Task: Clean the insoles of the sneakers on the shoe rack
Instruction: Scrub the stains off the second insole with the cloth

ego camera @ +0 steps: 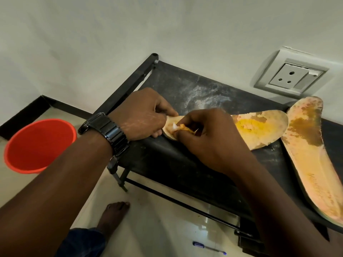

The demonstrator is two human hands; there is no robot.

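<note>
Insole [259, 127] under treatment, lying flat across the top shelf of the black shoe rack [176, 160], its left end between both hands. Left hand [141, 114], with a dark wristwatch [109, 130] on the wrist, pinches that end between thumb and curled fingers and steadies it on the shelf. Right hand [209, 138] is curled round a small wad [182, 127], white with orange staining, and presses it on the insole just beside the left hand; whether the wad is cloth or tissue cannot be told. Right of the hands, the broad part of the insole carries a bright yellow patch and brown flecks.

Second insole [311, 154] lies at the right end of the shelf, close beside the first at its far tip, though whether they touch cannot be told. Neither hand is on it, and it shows a large brown blotch and pink mottling. White powder [204, 97] dusts the far side of the shelf.

On the floor: red bucket [40, 143] at left, blue pen [209, 248] near, the person's bare foot [115, 214]. Wall socket [289, 76] at far right.

Progress, as judged: wiping is at one end of the first insole. Its stained broad part and the whole second insole appear left to do. No sneakers are in view.
</note>
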